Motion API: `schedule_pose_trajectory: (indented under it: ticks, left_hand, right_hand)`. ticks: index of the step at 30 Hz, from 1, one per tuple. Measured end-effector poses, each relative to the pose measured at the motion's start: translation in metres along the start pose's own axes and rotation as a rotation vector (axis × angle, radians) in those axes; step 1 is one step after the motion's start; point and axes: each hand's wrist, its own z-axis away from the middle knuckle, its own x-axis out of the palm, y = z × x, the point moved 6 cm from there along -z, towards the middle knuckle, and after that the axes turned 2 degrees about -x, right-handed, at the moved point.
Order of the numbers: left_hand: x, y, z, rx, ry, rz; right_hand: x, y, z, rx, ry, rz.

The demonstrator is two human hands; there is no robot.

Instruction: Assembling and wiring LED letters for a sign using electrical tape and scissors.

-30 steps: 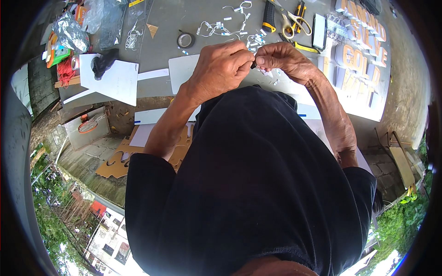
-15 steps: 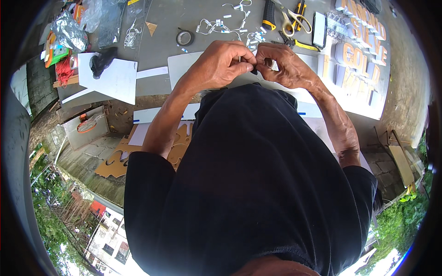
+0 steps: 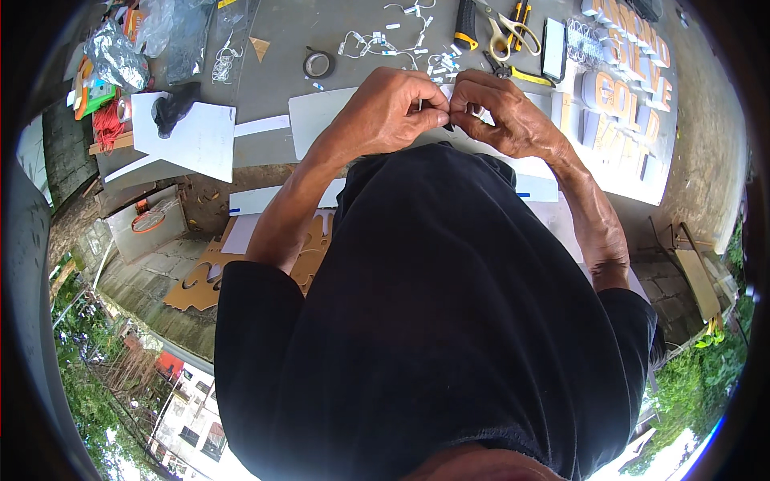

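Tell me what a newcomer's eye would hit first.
Probably the left hand and right hand, close together at upper centre with a small dark piece at their fingertips. Next, likely the raised letters on the white board at upper right, then the crumpled silver wrapping at upper left.

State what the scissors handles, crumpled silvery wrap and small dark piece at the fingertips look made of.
Scissors handles: smooth, probably plastic, from their even cream colour. Crumpled silvery wrap: shiny, perhaps foil or film; bright creases. Small dark piece: mostly hidden; can't tell.
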Motion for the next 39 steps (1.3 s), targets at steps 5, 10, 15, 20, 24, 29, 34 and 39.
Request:
schedule_pose_trajectory:
  ticks: [5,10,15,20,24,29,34,39]
  left_hand:
    - [-0.002,-0.014,0.002,-0.205,-0.057,0.258]
    - [0.000,-0.024,0.008,-0.300,-0.072,0.447]
    - [0.004,-0.032,0.010,-0.350,-0.031,0.541]
    - [0.008,-0.033,0.016,-0.406,-0.005,0.669]
    - [0.016,-0.044,0.022,-0.435,-0.009,0.874]
    - [0.017,-0.045,0.024,-0.456,0.009,0.903]
    - [0.016,-0.041,0.024,-0.435,0.049,0.847]
    - [0.016,-0.032,0.027,-0.421,0.069,0.797]
  right_hand:
    - [0.005,0.030,0.011,0.229,0.092,-0.383]
    - [0.009,0.017,0.010,0.143,0.092,-0.303]
    - [0.012,0.010,0.013,0.099,0.160,-0.312]
    - [0.011,0.005,0.014,0.105,0.194,-0.222]
    - [0.012,0.005,0.017,0.140,0.245,-0.227]
    - [0.015,0.004,0.020,0.116,0.321,-0.206]
    - [0.017,0.006,0.026,0.080,0.428,-0.143]
    - [0.016,0.003,0.028,0.086,0.430,-0.165]
